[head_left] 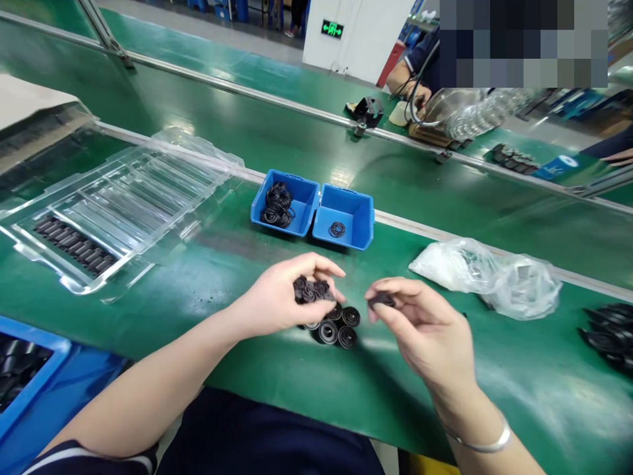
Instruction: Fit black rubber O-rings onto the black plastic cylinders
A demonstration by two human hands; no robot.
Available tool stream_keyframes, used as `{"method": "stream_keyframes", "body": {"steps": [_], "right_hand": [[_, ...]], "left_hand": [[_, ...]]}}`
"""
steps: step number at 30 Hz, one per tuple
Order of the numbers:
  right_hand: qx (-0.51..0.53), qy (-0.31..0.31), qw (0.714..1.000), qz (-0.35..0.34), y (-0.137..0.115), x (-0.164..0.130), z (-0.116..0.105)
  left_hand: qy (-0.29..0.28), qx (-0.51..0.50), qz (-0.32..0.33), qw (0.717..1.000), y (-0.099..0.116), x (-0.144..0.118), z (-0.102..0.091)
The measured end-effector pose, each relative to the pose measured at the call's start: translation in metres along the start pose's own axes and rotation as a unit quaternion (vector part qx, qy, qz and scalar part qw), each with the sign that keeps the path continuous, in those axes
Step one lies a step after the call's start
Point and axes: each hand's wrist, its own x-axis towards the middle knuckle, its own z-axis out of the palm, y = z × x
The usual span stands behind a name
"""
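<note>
Parts [17, 369], dark and heaped, lie in a blue crate [44, 333] at the lower left corner. Just beyond it, on the green worktop [257, 376], a clear plastic tray [148, 191] stretches away at a slant, with long parallel channels; black cylinders [74, 244] fill the channel nearest its left end, and the other channels in view look bare.

Further right, the left hand [270, 297] is cupped around a cluster of small black pieces [312, 290], thumb below and fingers curled above. Behind it stands the first blue bin [309, 201], with bundled black rings [278, 201] piled toward its left side. Below and just right of the left fingers, round black caps [329, 331] sit grouped on the worktop, their ringed faces upward. The second blue bin [362, 211], beside the first, holds only a few loose thin rings [337, 229].

Next comes the right hand [430, 323], its thumb and fingertips closed on a small dark piece [383, 301], well clear of the worktop's caps. A silver bracelet [489, 443] circles that wrist. Behind it rests a crumpled clear bag [524, 284] with white contents [438, 264]. At the right edge lies a pile of black components [610, 333].
</note>
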Motion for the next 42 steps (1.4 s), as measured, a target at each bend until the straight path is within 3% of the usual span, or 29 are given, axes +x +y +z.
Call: {"method": "stream_keyframes", "body": {"steps": [3,8,15,42], "right_hand": [[-0.073,-0.036,0.997,0.002,0.002,-0.009,0.000],[-0.203,-0.134,0.963,-0.114,0.006,-0.023,0.012],[-0.195,-0.219,0.953,-0.076,0.001,-0.015,0.013],[-0.224,-0.240,0.940,-0.093,0.004,-0.007,0.018]], "left_hand": [[0.055,-0.042,-0.030,0.997,0.000,0.003,-0.005],[0.077,-0.073,-0.059,0.993,-0.004,0.006,-0.006],[0.092,-0.077,-0.054,0.991,-0.006,0.005,-0.006],[0.085,-0.046,-0.039,0.995,-0.005,0.005,-0.009]]}}
